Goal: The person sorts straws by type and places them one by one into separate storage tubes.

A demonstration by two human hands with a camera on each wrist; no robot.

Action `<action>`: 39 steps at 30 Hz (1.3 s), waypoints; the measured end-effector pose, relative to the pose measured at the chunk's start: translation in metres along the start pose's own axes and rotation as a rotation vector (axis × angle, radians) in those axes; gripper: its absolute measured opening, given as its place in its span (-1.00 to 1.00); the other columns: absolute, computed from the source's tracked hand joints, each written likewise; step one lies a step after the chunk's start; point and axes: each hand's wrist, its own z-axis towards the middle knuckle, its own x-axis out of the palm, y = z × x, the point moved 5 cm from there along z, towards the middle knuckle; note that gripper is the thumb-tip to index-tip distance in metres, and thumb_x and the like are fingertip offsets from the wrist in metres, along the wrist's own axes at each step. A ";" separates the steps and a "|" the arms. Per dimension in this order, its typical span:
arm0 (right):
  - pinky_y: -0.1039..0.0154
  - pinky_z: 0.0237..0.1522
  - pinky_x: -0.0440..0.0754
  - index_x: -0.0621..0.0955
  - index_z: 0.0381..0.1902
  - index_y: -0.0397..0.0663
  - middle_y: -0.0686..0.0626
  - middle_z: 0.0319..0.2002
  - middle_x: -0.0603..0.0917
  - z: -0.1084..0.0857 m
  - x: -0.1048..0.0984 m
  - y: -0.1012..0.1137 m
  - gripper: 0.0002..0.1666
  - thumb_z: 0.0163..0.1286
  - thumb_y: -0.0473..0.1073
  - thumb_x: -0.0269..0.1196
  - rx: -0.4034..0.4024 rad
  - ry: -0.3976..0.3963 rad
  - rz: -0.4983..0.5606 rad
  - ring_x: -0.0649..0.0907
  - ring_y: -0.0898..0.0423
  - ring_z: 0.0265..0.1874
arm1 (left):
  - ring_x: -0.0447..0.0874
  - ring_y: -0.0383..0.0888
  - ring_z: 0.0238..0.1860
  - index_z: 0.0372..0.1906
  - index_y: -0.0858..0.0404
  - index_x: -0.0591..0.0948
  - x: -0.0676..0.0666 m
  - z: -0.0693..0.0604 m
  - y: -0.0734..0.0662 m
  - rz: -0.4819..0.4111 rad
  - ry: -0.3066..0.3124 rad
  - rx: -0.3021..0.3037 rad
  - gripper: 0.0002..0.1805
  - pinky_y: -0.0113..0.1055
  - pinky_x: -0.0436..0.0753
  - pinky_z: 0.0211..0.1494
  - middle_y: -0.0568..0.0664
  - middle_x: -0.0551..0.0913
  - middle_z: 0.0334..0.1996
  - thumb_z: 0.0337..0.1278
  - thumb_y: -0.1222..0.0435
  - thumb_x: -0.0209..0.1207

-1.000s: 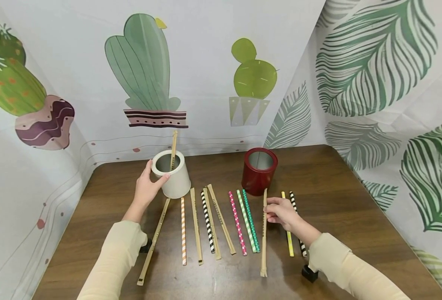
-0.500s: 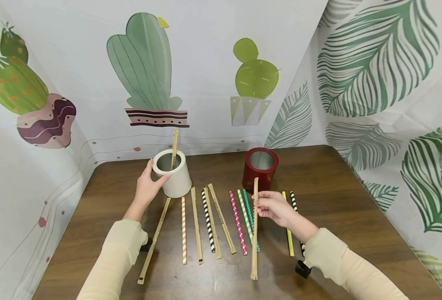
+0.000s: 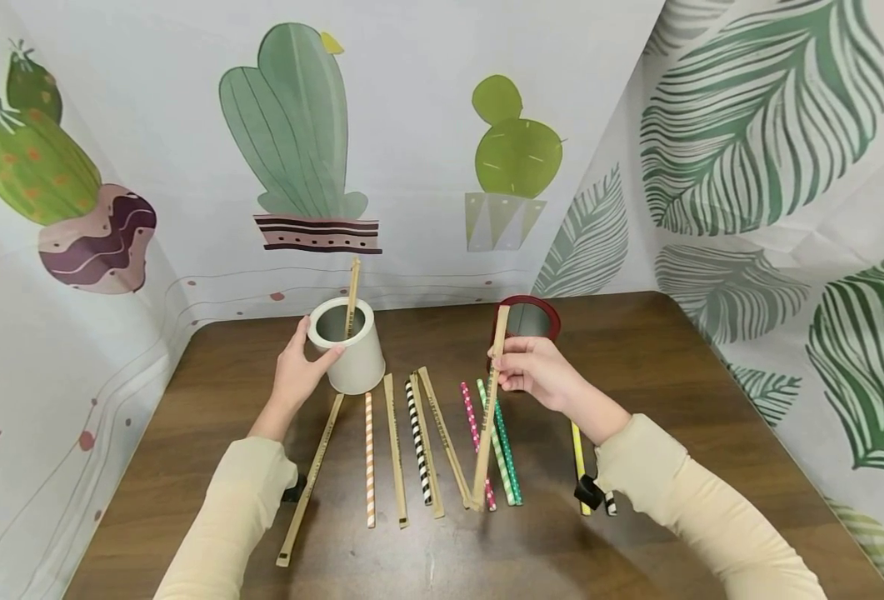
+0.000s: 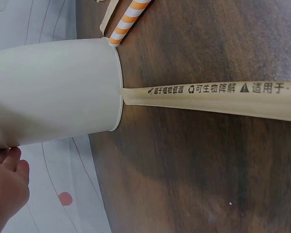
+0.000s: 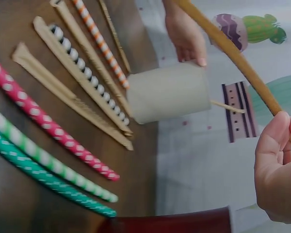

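The right hand (image 3: pixel 539 373) pinches a paper-wrapped straw (image 3: pixel 486 417) near its upper part, in front of the red can (image 3: pixel 554 321); the straw is lifted and slightly tilted. In the right wrist view the thumb and fingertips of that hand (image 5: pixel 279 170) close on the wrapped straw (image 5: pixel 233 56). The left hand (image 3: pixel 297 371) grips the white can (image 3: pixel 359 362) around its rim, thumb at the front. One wrapped straw (image 3: pixel 353 292) stands in the white can, leaning on its rim. In the left wrist view only fingers of the left hand (image 4: pixel 7 182) show, touching the can (image 4: pixel 53 92).
Several wrapped straws (image 3: pixel 395 454) and an orange-striped straw (image 3: pixel 370 458) lie on the wooden table (image 3: pixel 209 400). A black-striped straw (image 3: pixel 419 450), a pink one (image 3: pixel 469 408) and two green ones (image 3: pixel 509 458) lie beside them. A yellow straw (image 3: pixel 578 450) lies under the right forearm.
The right hand has lifted the wrapped straw and carried it left and up, from right of the green straws to before the red can. The left hand keeps its grip on the white can.
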 end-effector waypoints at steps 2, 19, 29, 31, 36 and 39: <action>0.43 -0.56 0.58 0.59 -0.45 -0.10 0.03 -0.63 0.60 0.003 0.003 0.009 -0.79 0.20 -0.43 0.06 -0.010 0.001 0.001 0.55 0.25 -0.70 | -0.02 0.11 0.35 0.38 0.19 -0.06 0.000 0.000 0.000 0.002 -0.003 0.001 -0.01 0.06 0.10 0.31 0.14 0.02 0.36 -0.09 -0.07 0.18; 0.41 -0.58 0.57 0.62 -0.50 -0.12 0.00 -0.66 0.61 0.033 0.023 0.067 -0.76 0.20 -0.43 0.06 -0.120 -0.029 0.090 0.59 0.20 -0.69 | 0.04 0.11 0.33 0.37 0.19 0.00 0.000 0.000 -0.001 0.008 -0.028 0.024 -0.05 0.04 0.13 0.30 0.17 0.08 0.34 -0.08 -0.04 0.19; 0.40 -0.57 0.56 0.61 -0.49 -0.11 0.02 -0.62 0.61 0.049 0.034 0.093 -0.81 0.22 -0.37 0.09 -0.210 -0.054 0.129 0.58 0.19 -0.63 | 0.04 0.10 0.33 0.36 0.23 0.01 -0.001 0.000 -0.001 -0.006 -0.034 0.026 -0.05 0.04 0.13 0.31 0.16 0.08 0.34 -0.09 -0.03 0.20; 0.40 -0.56 0.56 0.62 -0.50 -0.09 0.03 -0.60 0.61 0.053 0.036 0.098 -0.80 0.22 -0.37 0.09 -0.223 -0.061 0.152 0.58 0.19 -0.62 | 0.05 0.10 0.33 0.36 0.23 0.02 -0.001 -0.001 -0.001 -0.009 -0.038 0.029 -0.05 0.04 0.13 0.31 0.17 0.08 0.34 -0.09 -0.03 0.20; 0.39 -0.55 0.57 0.62 -0.47 -0.11 0.00 -0.55 0.62 0.063 0.040 0.106 -0.83 0.20 -0.38 0.11 -0.256 -0.096 0.210 0.59 0.15 -0.57 | 0.05 0.10 0.33 0.36 0.22 0.02 -0.001 -0.001 -0.001 -0.012 -0.041 0.035 -0.06 0.03 0.13 0.31 0.17 0.09 0.33 -0.09 -0.02 0.21; 0.37 -0.53 0.58 0.62 -0.46 -0.12 -0.02 -0.52 0.62 0.069 0.043 0.110 -0.85 0.19 -0.39 0.13 -0.276 -0.130 0.238 0.59 0.13 -0.54 | 0.07 0.11 0.32 0.36 0.21 0.02 -0.001 -0.001 -0.001 -0.011 -0.043 0.039 -0.06 0.04 0.14 0.30 0.18 0.10 0.33 -0.09 -0.01 0.21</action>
